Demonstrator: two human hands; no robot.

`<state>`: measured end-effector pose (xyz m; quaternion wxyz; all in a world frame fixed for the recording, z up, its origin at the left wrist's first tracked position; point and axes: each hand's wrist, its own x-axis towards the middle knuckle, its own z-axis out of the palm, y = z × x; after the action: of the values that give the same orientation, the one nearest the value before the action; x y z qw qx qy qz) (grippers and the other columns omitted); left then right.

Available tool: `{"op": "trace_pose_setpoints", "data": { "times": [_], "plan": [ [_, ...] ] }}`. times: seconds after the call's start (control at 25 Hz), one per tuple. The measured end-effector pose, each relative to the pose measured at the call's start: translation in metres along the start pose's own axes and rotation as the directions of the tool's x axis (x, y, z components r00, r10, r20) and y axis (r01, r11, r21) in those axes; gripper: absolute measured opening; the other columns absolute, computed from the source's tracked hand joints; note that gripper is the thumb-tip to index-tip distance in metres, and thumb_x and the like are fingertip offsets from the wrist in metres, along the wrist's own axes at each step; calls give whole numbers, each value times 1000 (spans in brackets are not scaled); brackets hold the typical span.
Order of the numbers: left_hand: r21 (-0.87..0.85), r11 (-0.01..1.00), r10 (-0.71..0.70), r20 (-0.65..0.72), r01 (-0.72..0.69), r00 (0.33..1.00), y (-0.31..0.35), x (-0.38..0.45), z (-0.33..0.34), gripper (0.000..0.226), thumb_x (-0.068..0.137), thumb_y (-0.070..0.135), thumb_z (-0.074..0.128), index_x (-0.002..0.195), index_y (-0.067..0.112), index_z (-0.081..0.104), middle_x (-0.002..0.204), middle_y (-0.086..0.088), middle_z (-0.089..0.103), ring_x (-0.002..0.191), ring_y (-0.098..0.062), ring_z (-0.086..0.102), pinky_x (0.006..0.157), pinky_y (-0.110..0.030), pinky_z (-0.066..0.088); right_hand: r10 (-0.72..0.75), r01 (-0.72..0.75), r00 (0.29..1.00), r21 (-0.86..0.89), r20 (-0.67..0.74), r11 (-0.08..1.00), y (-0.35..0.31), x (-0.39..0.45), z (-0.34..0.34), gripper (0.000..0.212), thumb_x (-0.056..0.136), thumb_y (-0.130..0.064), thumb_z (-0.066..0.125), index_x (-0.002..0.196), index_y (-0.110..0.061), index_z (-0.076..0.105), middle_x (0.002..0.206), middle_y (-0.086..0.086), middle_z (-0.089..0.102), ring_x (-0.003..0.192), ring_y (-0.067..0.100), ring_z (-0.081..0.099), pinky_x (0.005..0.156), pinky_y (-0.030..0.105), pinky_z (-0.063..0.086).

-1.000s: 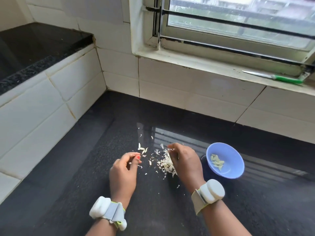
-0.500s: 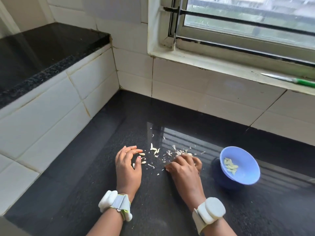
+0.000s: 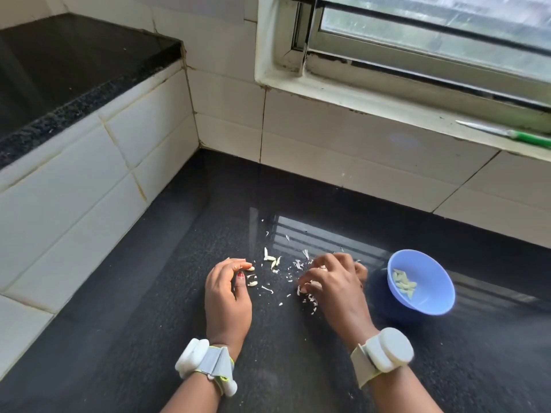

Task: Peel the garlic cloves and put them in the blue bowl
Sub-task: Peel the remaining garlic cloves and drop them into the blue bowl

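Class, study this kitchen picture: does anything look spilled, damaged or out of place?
Yes. Papery garlic skins lie scattered over the black counter between the hands instead of in a pile. A green-handled knife lies on the window sill, away from the work. The tile grout by the corner looks stained and cracked.

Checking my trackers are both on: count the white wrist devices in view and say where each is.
2. One wrist device is strapped on the left wrist, bottom centre; the other wrist device is on the right wrist, nearer the blue bowl. None seems hidden.
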<state>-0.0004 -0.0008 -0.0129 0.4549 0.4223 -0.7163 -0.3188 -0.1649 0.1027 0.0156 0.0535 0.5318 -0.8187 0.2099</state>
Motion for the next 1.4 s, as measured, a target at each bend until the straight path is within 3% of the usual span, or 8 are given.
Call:
{"op": "trace_pose_setpoints", "data": {
  "times": [0.36, 0.6, 0.72, 0.88, 1.0, 1.24, 1.32, 1.4],
  "plan": [
    [-33, 999, 10, 11, -10, 1000, 0, 0, 1, 21, 86, 24, 45, 89, 19, 66, 96, 7, 62, 94, -12, 56, 89, -34, 43, -23, 23, 999, -1, 25, 1000, -16, -3, -2, 10, 76, -36, 77, 80, -34, 68, 92, -16, 61, 96, 13, 46, 78, 22, 15],
    [120, 974, 168, 198, -194, 966, 2, -5, 1, 26, 80, 60, 53, 86, 41, 69, 90, 21, 61, 96, 0, 50, 89, -29, 33, -32, 40, 994, 71, -107, 997, -33, -13, -6, 7, 79, -34, 69, 83, -30, 64, 91, -16, 62, 94, 13, 48, 76, 29, 22],
    [48, 981, 169, 256, -187, 952, 2, -8, 0, 24, 83, 58, 53, 82, 39, 66, 87, 24, 62, 94, 3, 52, 90, -32, 37, -92, 95, 993, 34, -79, 995, -37, -14, -6, 15, 77, -26, 76, 85, -27, 63, 91, -14, 62, 91, 16, 53, 76, 25, 20],
    [-69, 988, 149, 278, -136, 949, 1, -8, -1, 19, 85, 53, 53, 88, 36, 61, 88, 23, 63, 95, 0, 55, 88, -37, 43, -26, 22, 1000, 217, 15, 976, -42, -10, -7, 9, 81, -43, 56, 86, -36, 58, 91, -25, 59, 95, 4, 46, 79, 24, 22],
    [-185, 981, 114, 288, -61, 951, -1, -4, -2, 19, 85, 51, 54, 90, 34, 61, 92, 19, 64, 96, -6, 57, 85, -43, 48, 38, -146, 973, 478, 228, 866, -40, -2, -8, 4, 83, -46, 59, 82, -49, 57, 92, -31, 60, 97, -1, 46, 91, 24, 30],
    [-287, 958, 104, 358, 4, 928, -3, -3, -8, 19, 83, 53, 55, 88, 35, 63, 90, 16, 64, 102, -9, 56, 92, -25, 43, -44, -409, 884, 813, 466, 415, -43, -1, -11, 10, 92, -20, 66, 82, -21, 66, 77, -4, 59, 75, 15, 50, 73, 31, 42],
    [-298, 954, 103, 373, 14, 922, -2, -3, -9, 23, 83, 57, 55, 88, 37, 63, 88, 14, 65, 104, -8, 55, 91, -19, 41, -19, -449, 870, 807, 493, 385, -44, -2, -11, 10, 92, -23, 66, 82, -21, 67, 76, -1, 58, 73, 19, 49, 70, 34, 43],
    [-302, 953, 113, 372, 6, 921, -2, -4, -10, 27, 84, 61, 53, 86, 37, 63, 88, 13, 65, 101, -10, 56, 90, -19, 41, 64, -417, 892, 760, 447, 499, -46, 2, -13, 12, 91, -20, 68, 79, -21, 67, 73, -8, 63, 71, 10, 55, 71, 27, 46]
  ]
}}
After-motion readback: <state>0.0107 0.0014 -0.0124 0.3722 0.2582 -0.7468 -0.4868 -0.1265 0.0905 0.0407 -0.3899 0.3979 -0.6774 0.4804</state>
